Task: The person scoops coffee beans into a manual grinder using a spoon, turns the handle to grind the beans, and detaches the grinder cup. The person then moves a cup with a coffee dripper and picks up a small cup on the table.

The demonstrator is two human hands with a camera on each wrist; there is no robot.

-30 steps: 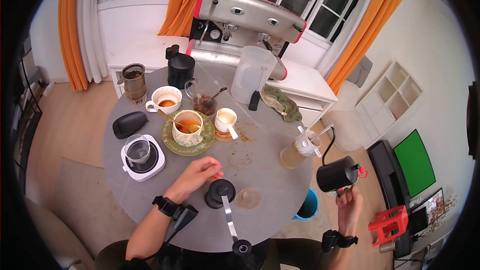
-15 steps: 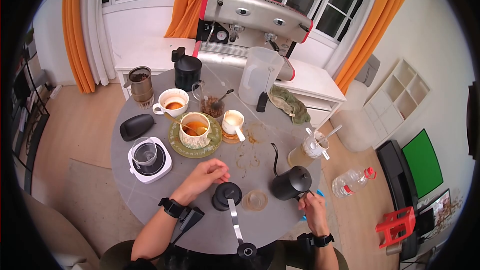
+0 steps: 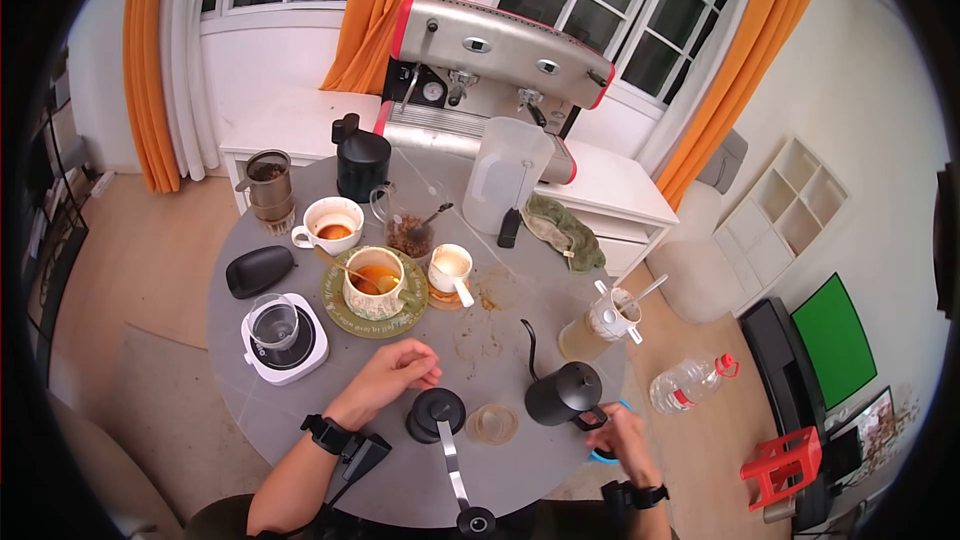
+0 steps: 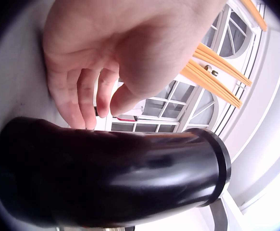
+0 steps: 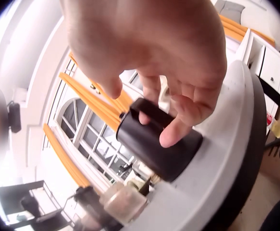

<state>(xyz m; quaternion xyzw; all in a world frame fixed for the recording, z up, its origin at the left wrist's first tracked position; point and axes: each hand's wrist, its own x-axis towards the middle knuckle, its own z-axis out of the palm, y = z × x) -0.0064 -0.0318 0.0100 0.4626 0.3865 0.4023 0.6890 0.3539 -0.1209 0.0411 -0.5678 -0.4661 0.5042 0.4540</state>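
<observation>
In the head view my left hand [image 3: 392,378] rests on the table beside a black hand coffee grinder [image 3: 437,410] with a silver crank. Its fingers are loosely bent and hold nothing; the left wrist view has them just past the grinder's body [image 4: 116,173]. A black gooseneck kettle [image 3: 562,393] stands upright near the table's right edge, spout to the far left. My right hand [image 3: 625,437] is at its handle [image 5: 152,113], fingers loose around it and thumb apart. Between grinder and kettle sits a small clear glass [image 3: 492,424].
Behind my left hand are a cup with a spoon [image 3: 375,285] on a green saucer [image 3: 345,325], a small white cup [image 3: 450,265] and a scale [image 3: 300,360]. A dripper on a server [image 3: 590,330] stands beyond the kettle. A water bottle [image 3: 685,385] lies off the table's right side.
My right hand has brought the kettle from beyond the table's right edge leftward and down onto the table, and its grip has loosened. My left hand stays beside the grinder.
</observation>
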